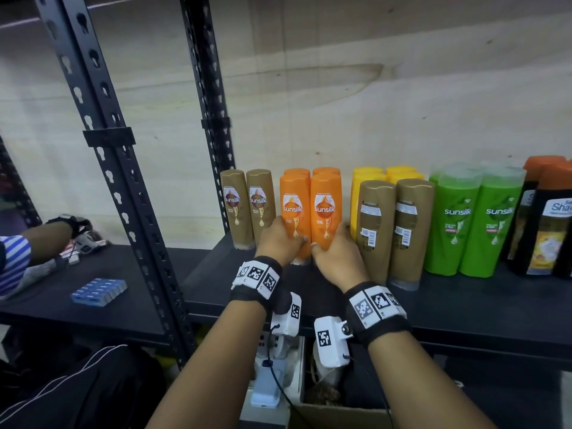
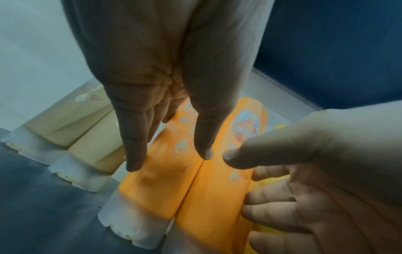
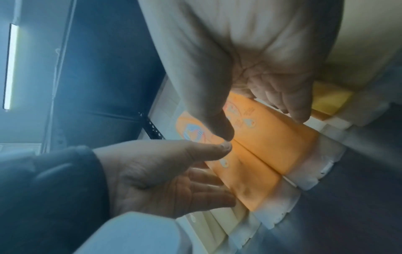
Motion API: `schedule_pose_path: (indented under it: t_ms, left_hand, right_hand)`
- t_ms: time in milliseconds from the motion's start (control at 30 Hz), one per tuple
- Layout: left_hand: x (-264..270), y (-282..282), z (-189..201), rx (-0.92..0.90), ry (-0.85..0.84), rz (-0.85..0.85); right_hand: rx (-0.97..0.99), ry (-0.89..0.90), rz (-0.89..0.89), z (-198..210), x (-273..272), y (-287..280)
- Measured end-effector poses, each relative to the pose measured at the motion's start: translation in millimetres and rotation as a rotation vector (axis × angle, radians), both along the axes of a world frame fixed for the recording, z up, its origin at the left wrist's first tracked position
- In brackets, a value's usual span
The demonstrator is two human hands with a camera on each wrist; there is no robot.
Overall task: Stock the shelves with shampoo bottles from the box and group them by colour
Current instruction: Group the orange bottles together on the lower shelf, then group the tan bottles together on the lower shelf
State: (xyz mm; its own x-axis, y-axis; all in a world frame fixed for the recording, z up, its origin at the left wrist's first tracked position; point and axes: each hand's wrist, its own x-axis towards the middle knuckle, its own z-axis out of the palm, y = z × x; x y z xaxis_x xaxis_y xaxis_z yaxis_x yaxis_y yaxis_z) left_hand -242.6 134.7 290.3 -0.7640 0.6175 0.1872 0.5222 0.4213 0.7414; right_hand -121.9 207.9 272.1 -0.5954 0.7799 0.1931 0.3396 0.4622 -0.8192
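Note:
Two orange shampoo bottles (image 1: 295,209) (image 1: 326,209) stand side by side on the black shelf (image 1: 464,308), in front of two more orange ones. My left hand (image 1: 280,239) holds the left bottle (image 2: 156,185) low down, fingers along its left side and thumb on its front. On the right bottle (image 2: 215,189), my right hand (image 1: 335,249) grips the same way from the right. Both thumb tips meet near the seam between the bottles. Both bottles rest on their caps on the shelf.
Brown bottles (image 1: 247,209) stand left of the orange group. Two more brown ones (image 1: 393,230) stand in front of yellow bottles (image 1: 368,174), then green (image 1: 473,221) and dark bottles (image 1: 544,218). A cardboard box (image 1: 337,413) sits below. Another person's arm (image 1: 46,239) reaches over the left shelf.

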Motion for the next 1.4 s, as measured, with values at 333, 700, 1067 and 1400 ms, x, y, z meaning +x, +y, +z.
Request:
schedule_pose_path:
  t_ms: [333, 700, 1067, 1400]
  left_hand:
    - [53, -26, -17, 0.167, 0.306, 0.035]
    - [96, -6, -29, 0.109, 0.408, -0.031]
    - [124, 34, -45, 0.184, 0.306, -0.175]
    - [124, 55, -52, 0.235, 0.171, -0.204]
  right_hand:
    - [0.407, -0.078, 0.065, -1, 61, -9]
    - [0.534, -0.105, -0.023, 11, 130, 10]
    - [0.459, 0.211, -0.179, -31, 150, 65]
    - [0.277, 0.217, -0.078, -46, 138, 87]
